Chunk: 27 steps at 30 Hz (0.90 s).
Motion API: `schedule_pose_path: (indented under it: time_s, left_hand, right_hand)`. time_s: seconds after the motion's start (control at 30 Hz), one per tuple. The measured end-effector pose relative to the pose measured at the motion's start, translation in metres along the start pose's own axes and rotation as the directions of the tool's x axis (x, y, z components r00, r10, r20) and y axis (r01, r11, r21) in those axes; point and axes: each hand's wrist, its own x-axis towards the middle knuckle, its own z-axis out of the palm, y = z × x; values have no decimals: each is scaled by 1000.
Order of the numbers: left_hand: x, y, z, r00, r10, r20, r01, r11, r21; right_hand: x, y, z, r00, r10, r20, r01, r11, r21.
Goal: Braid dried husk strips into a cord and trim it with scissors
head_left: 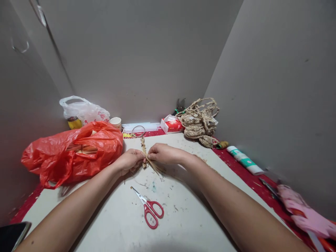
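Pinching from opposite sides, the left hand [130,161] and right hand [165,153] meet at the straw braid [143,144] above the desk [112,220]. The braid lies between them, near the middle of the desk's far half. Its long axis runs roughly away from the person. The wire ring [138,135] is at the far end of the braid; a short end shows on the near side of the fingers. Loose strands [154,167] leave the pinch point towards the near right. Neither hand is clearly nearer the braid: both reach its near part.

Left grip: closed, thumb and fingertips gripping the left side of the braid. Right grip: closed, fingertips pinching the strands at the right side. The fingers hide which strand each tip bears on.

Pose: the forearms converge from the two lower corners. The left hand points right and away; the right hand turns in at the wrist and points left, back upward. Whether either hand rests on the desk cannot be told. Scissors [145,202] lie nearer the person, apart from both hands, tips facing far left.
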Motion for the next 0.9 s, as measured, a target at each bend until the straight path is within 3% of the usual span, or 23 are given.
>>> schedule_pose_path:
  time_s: [0.23, 0.43, 0.53, 0.63, 0.73, 0.77, 0.8, 0.83, 0.9]
  left_hand:
    - [4, -6, 4, 997, 59, -52, -60, 998, -33]
    - [3, -11, 5, 999, 46, -15, -48, 976, -211]
    - [2, -11, 7, 999, 40, -21, -45, 961, -272]
    - [2, -10, 6, 998, 60, -1, -58, 957, -284]
    - [3, -9, 2, 998, 60, 34, -47, 952, -302]
    - [3, -8, 0, 997, 65, 43, -47, 946, -321]
    - [3, -8, -1, 996, 70, 53, -48, 939, -341]
    - [2, -7, -2, 995, 76, 62, -49, 933, -357]
    - [1, -5, -3, 994, 76, 72, -43, 927, -374]
  right_hand:
    - [-9, -19, -1, 999, 8, -44, -12, 997, -83]
    - [-13, -37, 24, 992, 94, -84, -111, 967, -230]
    - [-17, -45, 34, 996, 48, -76, -66, 964, -257]
    - [-28, -54, 31, 997, -59, 52, 72, 955, -287]
    - [-38, -54, 13, 965, -76, 250, 116, 982, -152]
    - [-38, -51, 6, 969, -68, 236, 88, 993, -73]
    - [-36, -46, 0, 989, -45, 139, 47, 999, -12]
    - [-32, -40, -5, 1000, -13, -19, 13, 1000, 8]
    - [-20, -27, -6, 952, 24, -304, -24, 1000, 3]
